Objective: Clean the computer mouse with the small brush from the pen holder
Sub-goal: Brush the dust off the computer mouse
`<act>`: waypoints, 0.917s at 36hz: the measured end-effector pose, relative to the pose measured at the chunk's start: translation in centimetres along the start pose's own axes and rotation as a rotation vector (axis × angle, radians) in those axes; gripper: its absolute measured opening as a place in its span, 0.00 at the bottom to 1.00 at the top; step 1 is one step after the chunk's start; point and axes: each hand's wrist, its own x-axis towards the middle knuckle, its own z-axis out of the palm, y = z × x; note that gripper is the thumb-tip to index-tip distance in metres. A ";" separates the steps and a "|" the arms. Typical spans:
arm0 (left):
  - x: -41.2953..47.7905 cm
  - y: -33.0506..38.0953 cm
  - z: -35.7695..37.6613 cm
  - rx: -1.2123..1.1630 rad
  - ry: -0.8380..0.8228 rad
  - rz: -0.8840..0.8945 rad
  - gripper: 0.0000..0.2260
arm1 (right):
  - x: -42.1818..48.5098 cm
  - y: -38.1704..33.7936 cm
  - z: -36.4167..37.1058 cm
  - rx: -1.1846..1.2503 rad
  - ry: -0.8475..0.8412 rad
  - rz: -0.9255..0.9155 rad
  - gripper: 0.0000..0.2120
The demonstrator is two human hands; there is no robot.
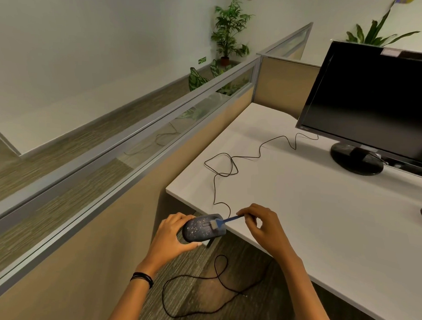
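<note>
While the left hand (172,235) grips the computer mouse (204,227) from its rear end, fingers curled over the top and thumb beneath, the mouse is held in the air just off the near corner of the white desk (311,211), its dark shell speckled with pale flecks. The right hand (262,227) is closed in a pinch on the handle of the small blue brush (223,223), thumb and forefinger meeting at the handle's end and the other fingers folded. The brush's pale head rests on the front of the mouse, next to the scroll wheel, between the two hands. From the mouse's front the black cable (225,165) runs away from the hands across the desk in loose loops toward the dark monitor (374,103), well beyond the right hand. Below both wrists another loop of cord (201,279) lies on the carpet. A dark band (142,278) circles the left wrist.
</note>
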 end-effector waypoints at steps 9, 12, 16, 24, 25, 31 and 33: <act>0.4 -0.1 0.0 -0.006 -0.003 -0.021 0.33 | 0.2 0.2 0.3 0.034 0.023 0.002 0.09; 0.6 -0.1 0.0 -0.002 -0.005 -0.013 0.32 | 0.4 0.1 0.3 0.021 0.031 0.000 0.10; 0.7 0.1 -0.1 -0.002 -0.002 0.000 0.33 | 0.7 -0.1 0.2 0.028 -0.003 0.006 0.09; 0.8 0.1 -0.4 -0.010 0.009 0.003 0.32 | 1.4 -0.1 0.6 0.045 -0.002 0.002 0.11; 0.9 0.1 -0.5 -0.009 0.011 0.001 0.32 | 1.5 -0.2 0.6 0.047 -0.016 0.004 0.11; 1.2 0.0 -0.6 0.000 0.007 -0.012 0.31 | 1.8 -0.1 0.9 0.062 0.053 0.012 0.10; 1.3 0.0 -0.6 0.000 0.007 -0.018 0.31 | 2.0 -0.3 0.7 0.054 0.023 0.023 0.10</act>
